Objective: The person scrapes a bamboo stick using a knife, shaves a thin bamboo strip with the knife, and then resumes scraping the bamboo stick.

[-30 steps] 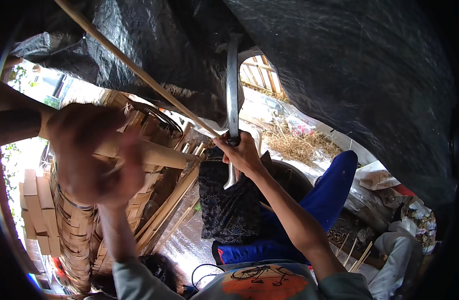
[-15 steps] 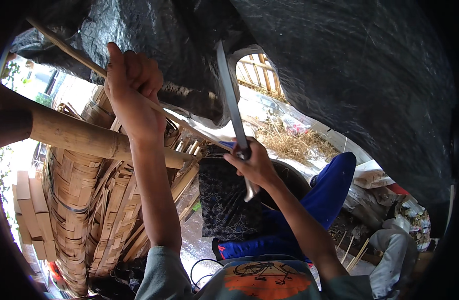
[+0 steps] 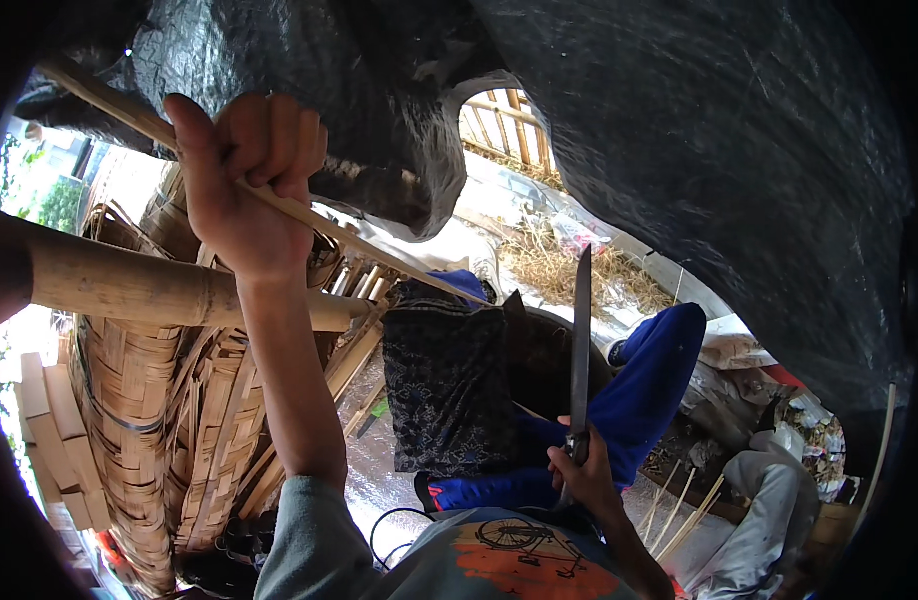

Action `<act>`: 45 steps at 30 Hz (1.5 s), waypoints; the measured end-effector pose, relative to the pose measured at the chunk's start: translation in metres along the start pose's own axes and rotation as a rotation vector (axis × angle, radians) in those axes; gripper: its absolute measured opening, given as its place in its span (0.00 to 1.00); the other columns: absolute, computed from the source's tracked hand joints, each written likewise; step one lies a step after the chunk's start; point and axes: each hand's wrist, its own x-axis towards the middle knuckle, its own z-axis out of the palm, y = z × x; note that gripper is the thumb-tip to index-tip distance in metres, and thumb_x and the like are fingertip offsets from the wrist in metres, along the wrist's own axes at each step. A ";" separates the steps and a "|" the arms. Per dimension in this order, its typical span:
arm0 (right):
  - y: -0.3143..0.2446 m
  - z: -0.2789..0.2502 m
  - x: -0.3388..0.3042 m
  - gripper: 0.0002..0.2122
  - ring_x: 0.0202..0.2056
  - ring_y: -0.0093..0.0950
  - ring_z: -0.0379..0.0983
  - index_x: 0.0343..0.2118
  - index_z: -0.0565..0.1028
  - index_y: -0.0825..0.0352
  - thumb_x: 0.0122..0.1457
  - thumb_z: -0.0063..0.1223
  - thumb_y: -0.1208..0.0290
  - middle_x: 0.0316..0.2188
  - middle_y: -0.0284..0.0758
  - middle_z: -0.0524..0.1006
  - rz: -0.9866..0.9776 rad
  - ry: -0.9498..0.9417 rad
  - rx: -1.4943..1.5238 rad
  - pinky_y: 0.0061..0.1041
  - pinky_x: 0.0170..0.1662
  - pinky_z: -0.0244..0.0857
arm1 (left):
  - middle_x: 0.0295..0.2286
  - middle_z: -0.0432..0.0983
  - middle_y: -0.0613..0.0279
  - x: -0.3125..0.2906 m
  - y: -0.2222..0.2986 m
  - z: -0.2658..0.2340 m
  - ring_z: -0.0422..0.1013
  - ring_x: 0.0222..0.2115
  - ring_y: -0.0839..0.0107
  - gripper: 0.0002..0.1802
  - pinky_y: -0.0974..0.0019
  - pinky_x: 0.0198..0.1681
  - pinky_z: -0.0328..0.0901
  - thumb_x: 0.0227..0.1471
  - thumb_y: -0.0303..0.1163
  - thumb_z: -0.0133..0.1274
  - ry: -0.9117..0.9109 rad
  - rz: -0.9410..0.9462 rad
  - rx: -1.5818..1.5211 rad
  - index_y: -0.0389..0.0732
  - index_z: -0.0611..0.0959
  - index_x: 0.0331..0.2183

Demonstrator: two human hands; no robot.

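Observation:
My left hand (image 3: 251, 190), raised at the upper left, is closed around a long, thin bamboo strip (image 3: 354, 240). The strip slants from the far upper left down to the dark patterned cloth (image 3: 444, 395) over my leg. Its lower end lies by the cloth's top edge. My right hand (image 3: 591, 472) grips the handle of a long-bladed knife (image 3: 581, 340) low on the right, near my blue-clad knee (image 3: 669, 345). The blade points up and stands apart from the strip.
A thick bamboo pole (image 3: 139, 285) crosses at left, before rolled woven bamboo sheets (image 3: 124, 420). Black plastic sheeting (image 3: 719, 150) hangs overhead and to the right. Fibre shavings (image 3: 549, 255) lie beyond my legs. Thin sticks (image 3: 691, 515) and a pale sack (image 3: 764, 520) are at right.
My right hand has drawn the knife down and to the right, away from the strip, and turned it nearly upright. My left hand, still on the strip, has shifted slightly left.

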 end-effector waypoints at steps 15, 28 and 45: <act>-0.022 0.005 0.009 0.11 0.11 0.15 0.62 0.39 0.65 0.65 0.56 0.55 0.75 0.14 0.27 0.67 0.067 -0.094 0.012 0.16 0.13 0.54 | 0.10 0.46 0.71 -0.025 -0.014 0.007 0.42 0.12 0.79 0.31 0.70 0.17 0.38 0.65 0.50 0.28 0.241 -0.041 0.093 0.48 0.53 0.12; -0.084 -0.005 0.016 0.08 0.12 0.14 0.64 0.34 0.65 0.68 0.57 0.53 0.76 0.14 0.28 0.68 -0.161 -0.034 -0.008 0.16 0.13 0.56 | 0.09 0.45 0.70 -0.020 -0.019 0.022 0.40 0.11 0.79 0.29 0.70 0.16 0.39 0.65 0.44 0.28 0.213 -0.101 0.111 0.48 0.52 0.12; -0.069 -0.003 0.019 0.11 0.14 0.19 0.68 0.37 0.68 0.69 0.54 0.56 0.74 0.20 0.33 0.70 -0.302 -0.043 -0.214 0.21 0.18 0.61 | 0.10 0.45 0.71 -0.017 -0.025 0.044 0.39 0.11 0.80 0.28 0.71 0.15 0.38 0.66 0.42 0.25 0.102 -0.083 0.112 0.47 0.54 0.13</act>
